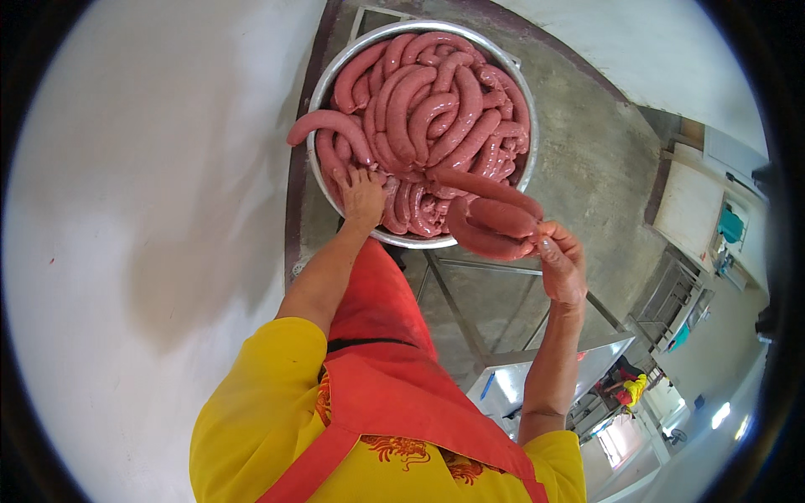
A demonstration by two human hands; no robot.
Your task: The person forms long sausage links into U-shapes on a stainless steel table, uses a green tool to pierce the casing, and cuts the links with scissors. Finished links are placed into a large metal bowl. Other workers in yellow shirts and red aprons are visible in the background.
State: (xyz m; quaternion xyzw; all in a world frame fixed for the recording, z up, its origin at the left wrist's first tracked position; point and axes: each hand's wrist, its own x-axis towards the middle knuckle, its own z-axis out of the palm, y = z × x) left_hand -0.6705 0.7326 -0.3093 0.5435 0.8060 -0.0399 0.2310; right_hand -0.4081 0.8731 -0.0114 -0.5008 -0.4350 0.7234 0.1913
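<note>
A large round metal basin [530,138] is heaped with glossy pink, linked raw sausages [419,117]. One curved sausage [323,121] hangs out over the left rim. At the near left of the heap, my left hand [363,201] rests on the sausages with its fingers apart; what lies under its fingertips is partly hidden. Raised beside the near right rim, my right hand [560,264] pinches a small bunch of sausages [495,222] by their tied ends. The bunch points left, and its longest link reaches back over the heap.
A white wall [142,210] runs close along the left. On the right, a metal table [511,386] carries a blue pen-like item. Shelving and a sink area line the far right, where another person [633,390] in yellow and red stands in the distance. The floor [587,159] is grey concrete.
</note>
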